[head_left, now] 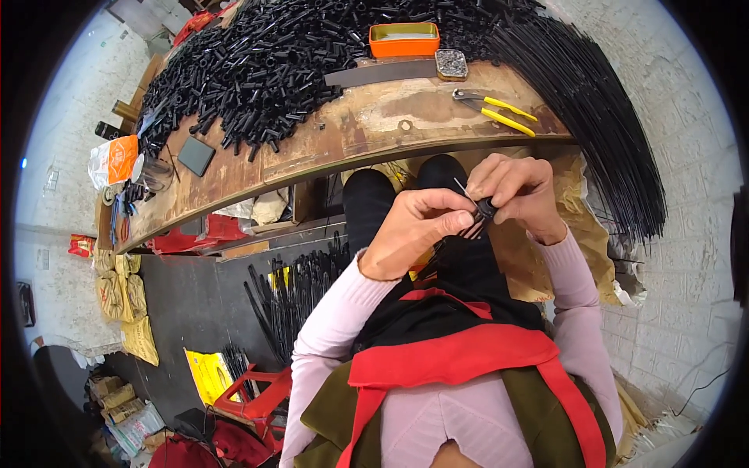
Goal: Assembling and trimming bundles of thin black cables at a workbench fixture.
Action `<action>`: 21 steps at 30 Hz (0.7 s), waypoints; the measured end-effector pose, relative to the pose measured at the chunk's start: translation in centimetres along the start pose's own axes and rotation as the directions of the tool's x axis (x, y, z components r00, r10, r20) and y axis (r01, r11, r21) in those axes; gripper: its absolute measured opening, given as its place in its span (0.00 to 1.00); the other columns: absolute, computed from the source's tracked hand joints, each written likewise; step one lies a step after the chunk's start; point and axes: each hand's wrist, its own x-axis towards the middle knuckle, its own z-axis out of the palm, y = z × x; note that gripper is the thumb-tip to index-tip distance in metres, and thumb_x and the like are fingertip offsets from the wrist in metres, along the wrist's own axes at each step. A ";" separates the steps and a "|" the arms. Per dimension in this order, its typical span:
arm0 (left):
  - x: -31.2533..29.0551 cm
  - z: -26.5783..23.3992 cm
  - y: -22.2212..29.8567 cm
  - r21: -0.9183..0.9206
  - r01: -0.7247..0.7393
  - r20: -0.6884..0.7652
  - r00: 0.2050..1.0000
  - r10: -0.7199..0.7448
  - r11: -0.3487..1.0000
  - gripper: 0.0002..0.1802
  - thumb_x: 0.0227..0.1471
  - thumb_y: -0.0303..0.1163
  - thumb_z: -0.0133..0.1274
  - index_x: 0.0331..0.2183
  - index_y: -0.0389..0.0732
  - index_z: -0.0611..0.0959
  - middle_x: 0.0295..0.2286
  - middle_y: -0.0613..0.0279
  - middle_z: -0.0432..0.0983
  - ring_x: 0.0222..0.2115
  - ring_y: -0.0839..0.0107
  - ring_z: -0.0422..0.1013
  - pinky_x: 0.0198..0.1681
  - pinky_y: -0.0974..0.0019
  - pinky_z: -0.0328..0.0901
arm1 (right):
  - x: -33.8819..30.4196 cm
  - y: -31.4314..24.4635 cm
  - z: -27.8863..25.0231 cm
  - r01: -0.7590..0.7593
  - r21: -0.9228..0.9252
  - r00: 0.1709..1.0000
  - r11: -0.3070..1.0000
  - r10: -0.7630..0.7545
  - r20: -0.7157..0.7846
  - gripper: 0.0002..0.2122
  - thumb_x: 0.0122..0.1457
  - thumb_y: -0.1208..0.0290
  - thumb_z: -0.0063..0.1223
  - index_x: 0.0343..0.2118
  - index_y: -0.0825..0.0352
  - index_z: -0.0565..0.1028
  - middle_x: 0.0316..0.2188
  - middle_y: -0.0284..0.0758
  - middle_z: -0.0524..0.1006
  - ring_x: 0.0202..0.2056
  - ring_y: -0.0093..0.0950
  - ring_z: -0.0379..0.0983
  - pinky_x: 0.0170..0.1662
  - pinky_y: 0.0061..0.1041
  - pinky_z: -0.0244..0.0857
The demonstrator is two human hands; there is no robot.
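Blk part point(485, 208), yel-handled pliers point(505, 121), org box point(405, 48) (yel inner wall)

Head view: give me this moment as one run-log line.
left hand: at black part; right hand: pinching it; yellow-handled pliers: on wooden table

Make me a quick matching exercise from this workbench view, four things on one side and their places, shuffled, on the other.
Things
1. Yellow-handled pliers
2. Orange tin
3. Black rods
4. Small black part

Places
A. Hanging past the right end of the bench
B. At the fingertips of the left hand and right hand
C. Lying on bare wood
D. Just behind a flat grey strip

Pairs: 1-C, 2-D, 3-A, 4-B
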 end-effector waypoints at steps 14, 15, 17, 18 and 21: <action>-2.5 -1.8 3.6 0.437 -0.282 -0.392 0.795 0.463 0.854 0.17 0.45 0.18 0.64 0.36 0.36 0.74 0.28 0.68 0.73 0.30 0.81 0.71 0.37 0.76 0.67 | 1.9 4.9 5.8 -0.389 -0.001 0.905 0.921 0.382 -0.188 0.19 0.50 0.83 0.60 0.47 0.70 0.72 0.39 0.32 0.75 0.40 0.20 0.71 0.43 0.19 0.66; -2.8 -1.8 4.1 0.420 -0.325 -0.395 0.775 0.494 0.847 0.19 0.45 0.17 0.64 0.39 0.36 0.74 0.28 0.69 0.73 0.30 0.80 0.71 0.38 0.76 0.67 | 1.1 5.6 6.1 -0.483 -0.076 0.873 0.872 0.473 -0.115 0.15 0.51 0.82 0.60 0.44 0.70 0.74 0.36 0.31 0.75 0.36 0.18 0.71 0.40 0.18 0.66; -3.3 -2.1 4.2 0.454 -0.347 -0.388 0.752 0.533 0.820 0.26 0.45 0.17 0.63 0.46 0.36 0.73 0.28 0.68 0.72 0.30 0.80 0.70 0.38 0.75 0.67 | 0.8 6.2 6.7 -0.558 -0.151 0.829 0.816 0.558 -0.046 0.11 0.52 0.81 0.61 0.40 0.70 0.76 0.32 0.29 0.76 0.33 0.16 0.71 0.38 0.17 0.66; -3.6 -2.5 4.2 0.462 -0.342 -0.387 0.752 0.533 0.818 0.26 0.45 0.17 0.63 0.46 0.36 0.73 0.28 0.68 0.72 0.30 0.80 0.70 0.38 0.75 0.67 | 1.1 5.9 7.2 -0.579 -0.148 0.815 0.802 0.575 -0.069 0.08 0.53 0.80 0.62 0.36 0.70 0.77 0.29 0.28 0.76 0.30 0.15 0.71 0.35 0.16 0.65; -3.9 -2.8 4.6 0.534 -0.301 -0.366 0.761 0.536 0.790 0.25 0.46 0.18 0.62 0.48 0.35 0.73 0.30 0.67 0.73 0.32 0.80 0.70 0.39 0.75 0.67 | 1.3 5.9 7.9 -0.576 -0.167 0.818 0.801 0.566 -0.107 0.05 0.52 0.79 0.63 0.32 0.71 0.78 0.24 0.26 0.76 0.27 0.14 0.71 0.32 0.16 0.65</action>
